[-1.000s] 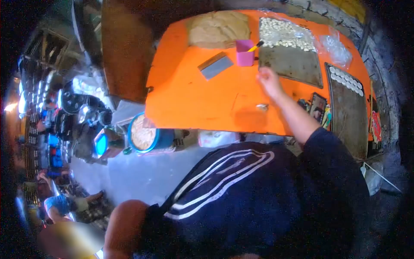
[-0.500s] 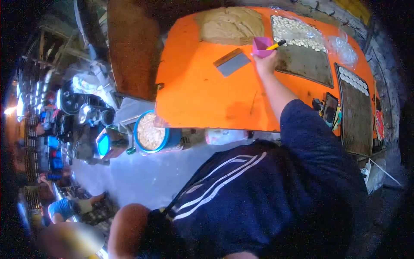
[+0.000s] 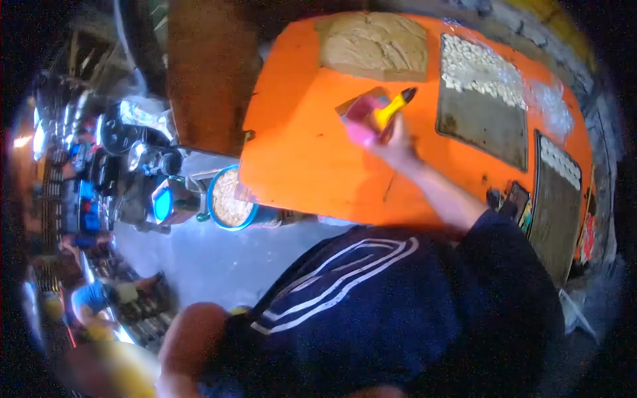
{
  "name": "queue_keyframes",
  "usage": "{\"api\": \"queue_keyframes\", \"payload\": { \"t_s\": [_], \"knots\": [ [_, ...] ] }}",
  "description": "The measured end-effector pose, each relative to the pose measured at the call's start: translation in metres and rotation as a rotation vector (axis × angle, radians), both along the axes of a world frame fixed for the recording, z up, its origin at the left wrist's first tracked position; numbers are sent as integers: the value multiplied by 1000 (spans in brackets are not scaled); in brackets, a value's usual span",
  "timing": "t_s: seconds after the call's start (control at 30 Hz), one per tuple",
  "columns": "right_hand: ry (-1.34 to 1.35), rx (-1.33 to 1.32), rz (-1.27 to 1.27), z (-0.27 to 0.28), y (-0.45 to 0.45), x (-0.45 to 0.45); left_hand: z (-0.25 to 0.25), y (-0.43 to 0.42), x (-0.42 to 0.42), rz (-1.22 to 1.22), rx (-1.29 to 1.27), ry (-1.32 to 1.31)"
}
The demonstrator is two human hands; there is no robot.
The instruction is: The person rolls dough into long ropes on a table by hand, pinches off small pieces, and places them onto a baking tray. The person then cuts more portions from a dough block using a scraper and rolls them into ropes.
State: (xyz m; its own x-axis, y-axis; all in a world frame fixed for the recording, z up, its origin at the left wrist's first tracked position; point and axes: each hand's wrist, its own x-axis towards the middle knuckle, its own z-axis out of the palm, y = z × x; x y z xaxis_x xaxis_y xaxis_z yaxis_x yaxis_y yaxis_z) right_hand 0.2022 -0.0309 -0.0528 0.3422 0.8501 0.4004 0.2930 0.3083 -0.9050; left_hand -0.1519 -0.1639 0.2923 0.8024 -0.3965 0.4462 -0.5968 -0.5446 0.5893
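Note:
My right hand (image 3: 398,147) is closed around a pink cup (image 3: 362,126), held tilted over the orange tabletop (image 3: 298,146). A yellow handle with a black end (image 3: 395,109) sticks out of the cup; its other end is hidden inside. Behind the cup, a flat scraper (image 3: 350,103) with a wooden edge is mostly covered. A slab of tan dough (image 3: 375,45) lies beyond it at the back of the table. My left hand is out of view.
On the right lie a dark tray (image 3: 483,126) with many small white pieces, another tray (image 3: 554,205) with a row of white rounds, and a plastic bag (image 3: 552,109). A blue tub (image 3: 211,202) of pale contents stands beside the table. Another person (image 3: 93,298) is at lower left.
My right hand has carried the pink cup left and nearer to me, from beside the tray to over the scraper. The view has shifted slightly.

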Motion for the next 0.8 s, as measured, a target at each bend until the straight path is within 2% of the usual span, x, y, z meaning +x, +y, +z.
{"api": "queue_keyframes", "payload": {
  "t_s": [0.03, 0.07, 0.1, 0.13, 0.17, 0.2, 0.23, 0.27, 0.3, 0.33, 0.37, 0.43, 0.5, 0.53, 0.57, 0.7, 0.8],
  "knots": [
    [-45, -38, 97, -11, 6, -12, 0, 18, 10, -114, -33, 28],
    [-13, -218, 143, -12, 9, -29, -9, 28, 30, -172, -139, -29],
    [-99, -87, 98, -59, 29, -47, -23, 40, 56, -234, -241, -89],
    [-113, -81, 170, -32, 28, -62, -34, 58, 74, -469, -375, -53],
    [-126, -82, 241, -4, 26, -78, -65, 78, 79, -374, -623, -154],
    [-204, 47, 213, -21, 39, -94, -97, 94, 79, -275, -875, -262],
    [-234, 14, 218, -27, 50, -105, -100, 101, 83, -102, -1060, -169],
    [-256, -24, 229, -35, 60, -121, -103, 85, 91, 241, -1269, -291],
    [-282, 146, 143, -39, 66, -135, -98, 88, 112, 71, -1191, -398],
    [-222, -5, 233, -25, 62, -142, -97, 96, 117, -88, -1105, -485],
    [-167, -150, 316, -6, 62, -141, -99, 98, 96, -34, -1117, -498],
    [-60, -108, 443, -3, 60, -144, -109, 87, 86, 52, -1136, -511],
    [-107, 15, 346, 8, 42, -142, -111, 112, 67, 104, -1109, -509],
    [-46, -35, 372, -1, 40, -131, -111, 120, 65, 116, -1076, -507],
    [-225, -81, 208, -24, 31, -114, -114, 116, 68, 128, -1045, -507],
    [-496, -99, -139, -15, 0, -98, -108, 149, 50, 117, -938, -486],
    [-416, -82, -167, -6, 2, -107, -101, 139, 37, 47, -922, -460]
  ]
}}
